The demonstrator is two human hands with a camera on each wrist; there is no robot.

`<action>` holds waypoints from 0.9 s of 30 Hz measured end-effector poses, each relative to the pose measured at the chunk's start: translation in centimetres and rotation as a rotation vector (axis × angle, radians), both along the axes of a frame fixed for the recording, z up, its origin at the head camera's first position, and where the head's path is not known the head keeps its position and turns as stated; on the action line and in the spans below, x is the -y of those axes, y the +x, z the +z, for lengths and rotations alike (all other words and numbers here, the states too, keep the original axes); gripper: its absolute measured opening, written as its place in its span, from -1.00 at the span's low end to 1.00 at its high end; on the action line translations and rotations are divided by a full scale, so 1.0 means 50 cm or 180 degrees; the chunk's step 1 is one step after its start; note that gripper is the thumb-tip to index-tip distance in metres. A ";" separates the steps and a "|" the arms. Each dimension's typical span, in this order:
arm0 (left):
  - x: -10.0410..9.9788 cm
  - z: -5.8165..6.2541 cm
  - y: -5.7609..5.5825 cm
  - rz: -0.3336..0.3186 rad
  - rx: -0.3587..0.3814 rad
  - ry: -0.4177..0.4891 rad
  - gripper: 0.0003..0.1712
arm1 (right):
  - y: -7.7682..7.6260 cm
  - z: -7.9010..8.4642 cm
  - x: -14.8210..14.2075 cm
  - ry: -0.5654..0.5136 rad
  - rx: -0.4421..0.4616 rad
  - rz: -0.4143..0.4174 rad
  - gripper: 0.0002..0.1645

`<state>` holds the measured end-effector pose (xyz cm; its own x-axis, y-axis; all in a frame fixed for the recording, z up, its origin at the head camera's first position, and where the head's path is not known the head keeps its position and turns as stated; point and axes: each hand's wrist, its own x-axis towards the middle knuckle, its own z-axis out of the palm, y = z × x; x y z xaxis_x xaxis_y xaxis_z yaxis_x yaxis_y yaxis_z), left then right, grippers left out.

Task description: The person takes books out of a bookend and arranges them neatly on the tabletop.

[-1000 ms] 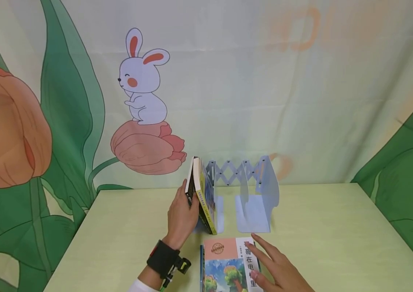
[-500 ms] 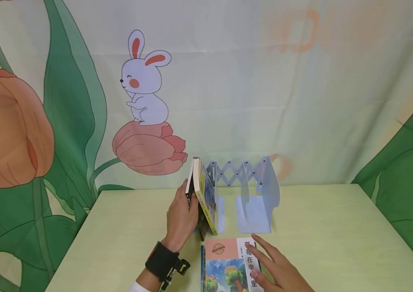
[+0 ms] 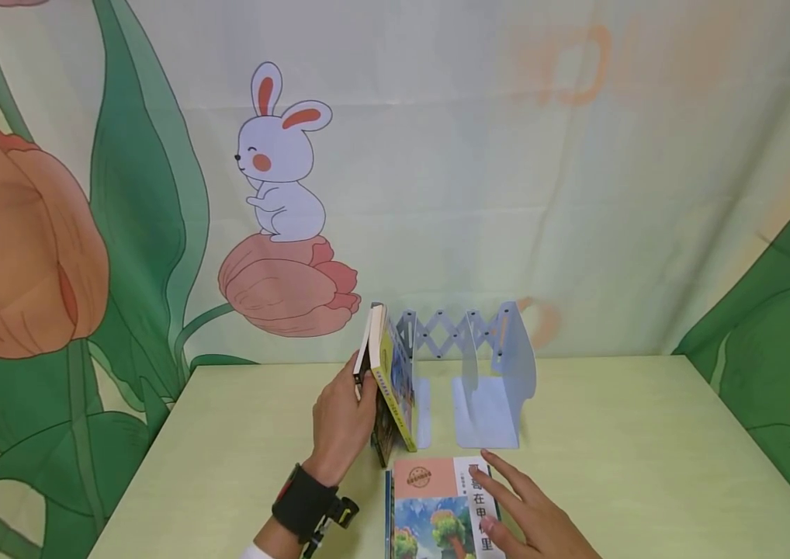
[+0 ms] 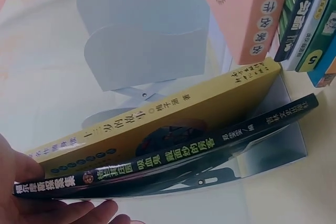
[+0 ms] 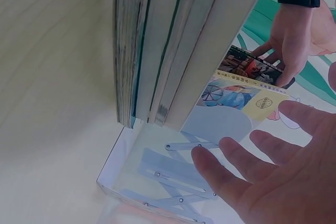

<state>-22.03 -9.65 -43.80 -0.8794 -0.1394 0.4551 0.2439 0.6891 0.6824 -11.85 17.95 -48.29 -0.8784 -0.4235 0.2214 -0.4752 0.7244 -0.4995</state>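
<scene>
My left hand [image 3: 342,425] pinches a dark-spined book [image 4: 210,148] near one end, thumb on one side and fingers on the other. This book tilts beside a yellow-spined book [image 3: 393,392], which leans in the left part of a pale blue expandable bookend rack [image 3: 496,411]. In the left wrist view a narrow wedge of space separates the two spines at their far ends. My right hand [image 3: 531,512] hovers with spread fingers at the right side of a book stack, whose top book [image 3: 430,477] has a pink and blue cover.
Several more books [image 5: 173,45] lie under the pink one, their page edges showing in the right wrist view. Behind the pale green table [image 3: 618,435] hangs a curtain [image 3: 437,194] printed with a rabbit and tulips. The rack's right-hand panels stand upright without books between them.
The dark-spined book's lower end has slid toward me and slightly left, out past the yellow-spined book. My left hand has shifted slightly left with it. The right hand keeps its place.
</scene>
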 end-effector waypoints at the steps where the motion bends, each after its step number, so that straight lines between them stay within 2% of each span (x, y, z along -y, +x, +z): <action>1: 0.000 0.002 0.001 -0.0007 0.0017 0.0019 -0.49 | 0.000 0.000 0.000 0.0003 -0.0006 0.0000 -0.40; 12: 0.000 0.021 0.015 -0.0091 0.0069 0.0246 -0.52 | 0.001 0.001 0.002 -0.0030 -0.0110 0.0005 -0.43; 20: 0.000 0.024 0.019 -0.0070 0.0059 0.0202 -0.53 | -0.001 0.002 0.001 -0.0032 -0.0131 -0.0015 -0.43; 27: -0.001 0.030 0.024 -0.0093 0.0044 0.0281 -0.53 | -0.001 -0.001 -0.001 -0.0037 -0.0171 -0.0026 -0.43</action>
<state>-20.84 -9.61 -42.29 -0.8898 -0.1526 0.4300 0.2533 0.6187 0.7436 -11.92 18.01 -48.34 -0.8685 -0.4136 0.2732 -0.4957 0.7226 -0.4817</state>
